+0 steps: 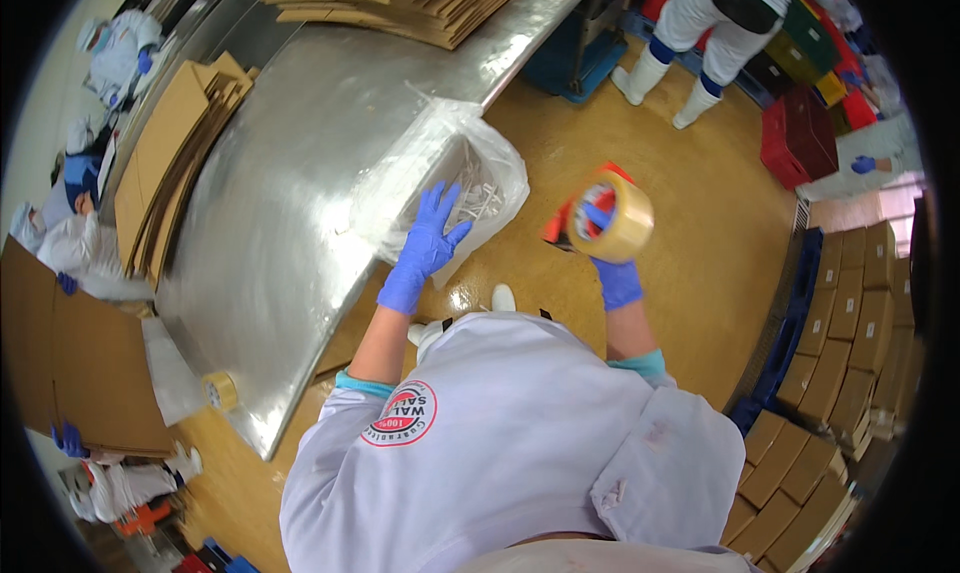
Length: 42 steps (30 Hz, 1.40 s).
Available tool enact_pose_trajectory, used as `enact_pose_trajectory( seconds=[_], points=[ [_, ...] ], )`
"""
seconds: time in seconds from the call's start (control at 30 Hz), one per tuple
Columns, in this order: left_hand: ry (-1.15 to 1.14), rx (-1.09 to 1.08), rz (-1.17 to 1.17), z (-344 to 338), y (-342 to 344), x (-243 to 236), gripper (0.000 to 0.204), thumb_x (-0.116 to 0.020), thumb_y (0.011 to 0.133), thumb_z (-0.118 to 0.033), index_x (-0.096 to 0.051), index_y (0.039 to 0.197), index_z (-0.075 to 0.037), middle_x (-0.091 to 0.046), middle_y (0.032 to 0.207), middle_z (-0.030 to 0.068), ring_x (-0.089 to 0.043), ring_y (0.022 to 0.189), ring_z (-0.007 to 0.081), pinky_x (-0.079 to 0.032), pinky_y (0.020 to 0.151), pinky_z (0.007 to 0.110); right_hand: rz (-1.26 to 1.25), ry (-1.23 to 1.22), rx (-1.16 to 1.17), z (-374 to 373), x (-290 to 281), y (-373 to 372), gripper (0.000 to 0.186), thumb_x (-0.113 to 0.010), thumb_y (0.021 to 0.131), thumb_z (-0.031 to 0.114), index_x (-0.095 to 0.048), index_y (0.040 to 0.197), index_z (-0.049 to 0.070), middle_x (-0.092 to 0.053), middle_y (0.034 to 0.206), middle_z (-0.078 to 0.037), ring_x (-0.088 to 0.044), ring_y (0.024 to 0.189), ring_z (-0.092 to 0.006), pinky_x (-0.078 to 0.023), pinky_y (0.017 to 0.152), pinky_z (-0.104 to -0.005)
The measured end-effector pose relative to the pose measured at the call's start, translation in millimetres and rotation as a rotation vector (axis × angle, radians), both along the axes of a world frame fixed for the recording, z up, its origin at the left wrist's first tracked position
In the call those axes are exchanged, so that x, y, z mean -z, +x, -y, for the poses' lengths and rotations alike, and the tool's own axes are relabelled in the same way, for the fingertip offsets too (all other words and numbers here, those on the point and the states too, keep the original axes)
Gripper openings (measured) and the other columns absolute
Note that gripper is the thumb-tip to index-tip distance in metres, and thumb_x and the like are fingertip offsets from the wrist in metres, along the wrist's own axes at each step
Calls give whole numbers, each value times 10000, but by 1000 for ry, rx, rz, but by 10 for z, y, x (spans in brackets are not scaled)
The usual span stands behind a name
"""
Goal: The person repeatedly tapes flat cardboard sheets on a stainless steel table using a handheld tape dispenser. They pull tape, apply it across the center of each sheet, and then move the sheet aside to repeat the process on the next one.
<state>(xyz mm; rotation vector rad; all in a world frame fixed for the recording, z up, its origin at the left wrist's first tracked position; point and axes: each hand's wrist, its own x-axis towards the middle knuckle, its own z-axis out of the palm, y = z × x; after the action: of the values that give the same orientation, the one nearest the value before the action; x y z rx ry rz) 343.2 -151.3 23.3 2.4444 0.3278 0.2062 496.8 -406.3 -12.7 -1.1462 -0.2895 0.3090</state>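
Beside a metal table (270, 193), hands (430, 241) (600, 216): left at plastic bag (505, 158), right gripping tape (636, 225).

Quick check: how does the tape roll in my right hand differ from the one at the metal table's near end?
The held tape roll is in the right hand, with a red-and-black holder; the other tape roll sits unheld at the near end of the metal table, no holder visible. The held tape roll looks much larger in view than the other tape roll. Both are yellowish.
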Motion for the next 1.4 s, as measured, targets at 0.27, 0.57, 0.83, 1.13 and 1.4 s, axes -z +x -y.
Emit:
enact_pose_trajectory(
  seconds=[0.27, 0.57, 0.83, 1.13, 1.4],
  points=[
    [-519, -194, 296, 773, -456, -1142, 950, -753, 602, -188, -204, 1373, -117, -396, 1282, 141, -375, 1201, 244, -316, 980, 344, -728, 365, -484, -1280, -422, -742, 303, -487, 838, -2, -463, 1137, 40, -550, 1050, -102, -582, 888, -204, -518, 736, -346],
    [-770, -644, 675, 806, -1562, -1001, 736, -611, 612, 5, -333, 1291, -60, -502, 1147, 84, -509, 1022, 160, -450, 839, 269, 9, 16, -858, -1289, -892, -1712, 603, -687, 706, 26, -389, 1229, 5, -527, 1085, -75, -518, 969, -142, -443, 837, -273],
    [-543, -764, 590, 1390, -2744, -832, 709, -617, 610, -12, -371, 1271, -86, -514, 1134, 81, -505, 1005, 135, -438, 835, 269, -230, -34, -1046, -1021, -607, -2865, 613, -687, 676, 12, -441, 1236, 48, -545, 1122, -59, -521, 1011, -148, -416, 870, -280],
    [-587, -898, 643, 2010, -3812, -396, 779, -680, 613, -76, -296, 1290, -36, -413, 1229, 100, -421, 1134, 201, -350, 952, 322, 293, -312, -990, -695, -351, -3899, 486, -557, 685, -24, -522, 1165, 39, -600, 1048, -66, -556, 942, -128, -438, 816, -269],
    [-556, -893, 577, 2051, -4145, -465, 828, -748, 621, -98, -290, 1308, -28, -426, 1226, 108, -411, 1142, 197, -352, 943, 325, 265, -251, -962, -879, -318, -4277, 341, -639, 672, 42, -590, 1009, 24, -622, 912, -53, -570, 850, -125, -451, 763, -264]
  ],
)
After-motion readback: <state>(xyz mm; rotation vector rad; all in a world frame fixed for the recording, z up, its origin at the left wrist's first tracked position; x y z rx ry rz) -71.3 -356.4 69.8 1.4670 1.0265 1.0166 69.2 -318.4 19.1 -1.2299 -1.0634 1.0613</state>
